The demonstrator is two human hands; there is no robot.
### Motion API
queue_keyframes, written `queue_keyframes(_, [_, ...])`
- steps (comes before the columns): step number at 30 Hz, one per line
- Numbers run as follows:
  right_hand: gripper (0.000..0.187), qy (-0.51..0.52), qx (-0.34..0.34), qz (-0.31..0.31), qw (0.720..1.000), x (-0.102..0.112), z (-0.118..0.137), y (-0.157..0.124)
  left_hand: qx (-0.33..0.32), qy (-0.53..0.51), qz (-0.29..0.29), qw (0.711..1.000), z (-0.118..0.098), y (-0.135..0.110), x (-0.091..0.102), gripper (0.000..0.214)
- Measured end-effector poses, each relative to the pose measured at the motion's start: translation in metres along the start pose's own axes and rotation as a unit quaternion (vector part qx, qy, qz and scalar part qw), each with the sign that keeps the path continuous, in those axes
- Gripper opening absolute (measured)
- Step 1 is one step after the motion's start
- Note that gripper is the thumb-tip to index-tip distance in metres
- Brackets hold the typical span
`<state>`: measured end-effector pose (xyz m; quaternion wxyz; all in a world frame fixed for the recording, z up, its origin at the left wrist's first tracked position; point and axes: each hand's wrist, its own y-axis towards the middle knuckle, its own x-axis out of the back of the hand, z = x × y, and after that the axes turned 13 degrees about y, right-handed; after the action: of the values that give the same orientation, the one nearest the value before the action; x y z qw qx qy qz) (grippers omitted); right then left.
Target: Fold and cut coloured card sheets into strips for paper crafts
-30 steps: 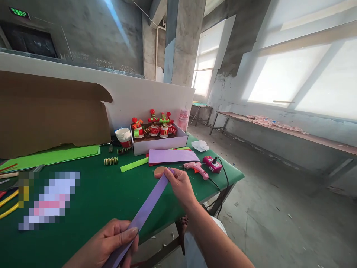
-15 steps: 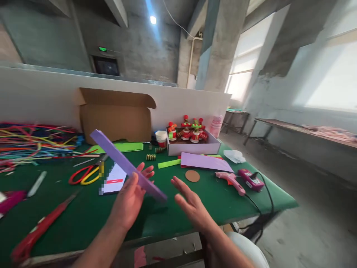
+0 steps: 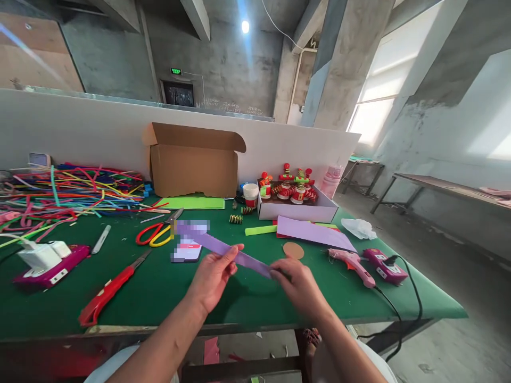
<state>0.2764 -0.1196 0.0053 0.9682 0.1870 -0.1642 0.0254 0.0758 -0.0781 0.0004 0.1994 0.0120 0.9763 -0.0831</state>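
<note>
A long purple paper strip (image 3: 213, 244) slants across the space above the green table, its far end up to the left. My left hand (image 3: 215, 274) pinches it near the middle, thumb on top. At its near right end my right hand (image 3: 297, 279) has its fingers closed on the strip. Below the strip's far end lies a phone (image 3: 187, 251), partly covered. Beyond my right hand rests a round brown cardboard disc (image 3: 293, 250). A stack of purple and red sheets (image 3: 313, 232) lies behind the disc, with a light green strip (image 3: 259, 230) sticking out at its left.
Red-and-yellow scissors (image 3: 159, 231) and a red-handled cutter (image 3: 109, 290) lie left. Colourful pipe cleaners (image 3: 80, 189) heap behind. A pink glue gun (image 3: 353, 266) and power strip (image 3: 385, 265) sit right. Behind stand a cardboard box (image 3: 195, 167), paper cups (image 3: 250, 194) and a white box (image 3: 297, 211) of figures.
My right hand has come to the strip's near end and closed on it. The strip now lies flatter and lower. The view has shifted left.
</note>
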Motion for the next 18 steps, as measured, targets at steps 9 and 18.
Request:
queue_keyframes(9, [0.073,0.366,-0.164,-0.248,0.882,-0.045,-0.012,-0.005,-0.083,-0.110,-0.146,0.980,-0.016,0.009,-0.006,0.008])
queue_keyframes(18, [0.073,0.460,-0.150,-0.165,0.860,-0.090,-0.004,0.006,0.079,0.023,-0.087,0.993,0.026,-0.019,-0.034,0.011])
